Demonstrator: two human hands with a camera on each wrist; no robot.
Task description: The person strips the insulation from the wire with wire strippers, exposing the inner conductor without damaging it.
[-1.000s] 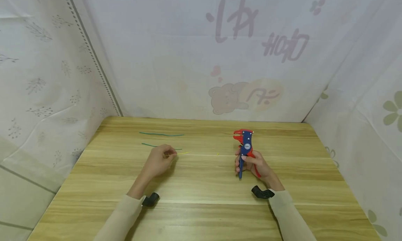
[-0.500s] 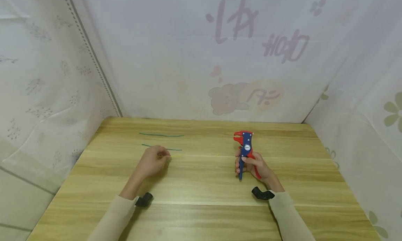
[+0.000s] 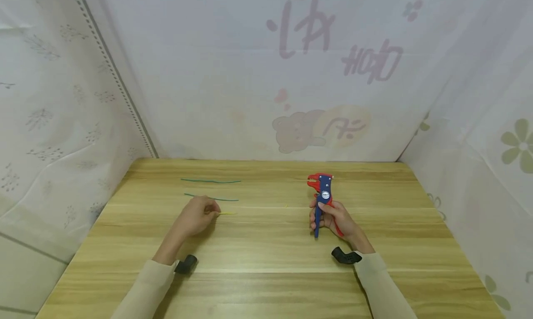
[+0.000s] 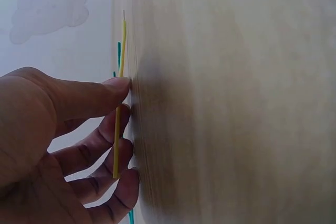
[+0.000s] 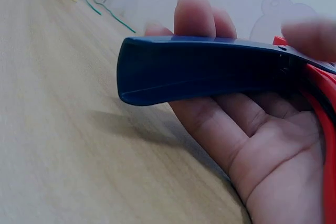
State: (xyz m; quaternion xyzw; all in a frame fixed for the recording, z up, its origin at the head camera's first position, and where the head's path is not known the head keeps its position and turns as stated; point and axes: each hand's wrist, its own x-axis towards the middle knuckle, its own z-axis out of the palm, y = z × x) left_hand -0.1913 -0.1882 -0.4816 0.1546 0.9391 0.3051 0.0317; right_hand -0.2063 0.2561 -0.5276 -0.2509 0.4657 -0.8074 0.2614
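Between thumb and fingertips my left hand (image 3: 197, 216) pinches a short yellow wire (image 4: 116, 142), low over the table at its left. In the left wrist view, a thin bare strand (image 4: 124, 15) sticks out of the wire's upper end. My right hand (image 3: 336, 221) grips a wire stripper (image 3: 325, 189) with red jaws, one blue handle (image 5: 199, 69) and one red handle (image 5: 328, 129). Its handles stand spread apart, and nothing lies in its jaws. One green wire (image 3: 225, 199) is partly covered by my left hand; another green wire (image 3: 211, 180) lies behind it.
A tiny yellow scrap (image 3: 286, 206) lies on the wooden table (image 3: 266, 249) between the hands. Patterned cloth (image 3: 216, 88) hangs behind the table and at both sides. Black wrist-worn pieces (image 3: 346, 255) sit at both cuffs.
My left hand has moved left and toward me with the yellow wire, lower to the table. The right hand and wire stripper have stayed nearly still; the head view has shifted slightly.
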